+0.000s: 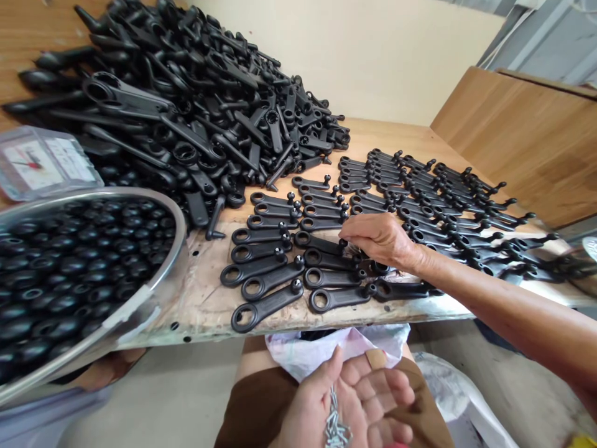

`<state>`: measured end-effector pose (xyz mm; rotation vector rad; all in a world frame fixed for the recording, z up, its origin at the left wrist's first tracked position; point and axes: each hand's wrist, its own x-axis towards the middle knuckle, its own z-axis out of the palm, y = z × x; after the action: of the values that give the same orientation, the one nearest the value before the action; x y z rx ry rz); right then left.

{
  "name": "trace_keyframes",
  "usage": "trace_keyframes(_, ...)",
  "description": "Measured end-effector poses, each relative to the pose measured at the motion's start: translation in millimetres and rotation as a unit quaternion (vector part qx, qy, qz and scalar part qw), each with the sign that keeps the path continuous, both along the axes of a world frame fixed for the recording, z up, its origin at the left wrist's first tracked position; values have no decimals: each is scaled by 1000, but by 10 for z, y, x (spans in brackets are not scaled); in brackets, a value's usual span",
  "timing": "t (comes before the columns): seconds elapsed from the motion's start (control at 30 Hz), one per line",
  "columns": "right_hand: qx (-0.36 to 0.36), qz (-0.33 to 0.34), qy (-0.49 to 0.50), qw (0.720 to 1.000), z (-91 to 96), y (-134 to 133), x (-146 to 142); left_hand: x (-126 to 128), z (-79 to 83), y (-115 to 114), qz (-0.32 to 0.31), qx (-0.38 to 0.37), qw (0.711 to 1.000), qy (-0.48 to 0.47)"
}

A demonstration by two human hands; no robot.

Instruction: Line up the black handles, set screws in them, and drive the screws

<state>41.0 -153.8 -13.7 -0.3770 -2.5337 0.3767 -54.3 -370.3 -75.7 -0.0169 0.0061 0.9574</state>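
A plain cream wall (373, 56) stands at twelve o'clock. At two o'clock a wooden panel (522, 137) leans beside grey framing (536, 43). Pale floor (177, 398) lies at six o'clock, daylit.

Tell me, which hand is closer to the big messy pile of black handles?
Right. The right hand rests on the laid-out handles beside the pile; the left hand sits below the table edge, cupping small metal screws.

Metal bowl (180, 239) of black caps; clear box (44, 162) behind.
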Motion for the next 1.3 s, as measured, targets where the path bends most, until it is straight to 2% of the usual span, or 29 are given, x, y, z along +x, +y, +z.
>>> trace_keyframes(0.23,-24,23,-70,997,198,-5,62,1,-26,16,0,-11,1000,0)
trace_keyframes(0.43,-52,-13,-134,990,247,44,35,-6,-44,29,0,-16,1000,-2)
trace_keyframes(0.53,-26,-14,-200,979,269,89,74,-20,-40,27,2,-19,1000,0)
trace_keyframes(0.67,57,15,-276,959,314,46,148,-53,-34,40,2,-30,999,12)
trace_keyframes(0.8,114,-22,-348,930,294,-60,151,-49,-28,73,-10,-49,999,13)
trace_keyframes(0.97,116,-21,-389,914,270,-109,88,-7,-36,79,-15,-50,998,16)
trace_keyframes(1.3,128,8,-376,918,239,-100,62,-4,-42,95,-14,-42,999,3)
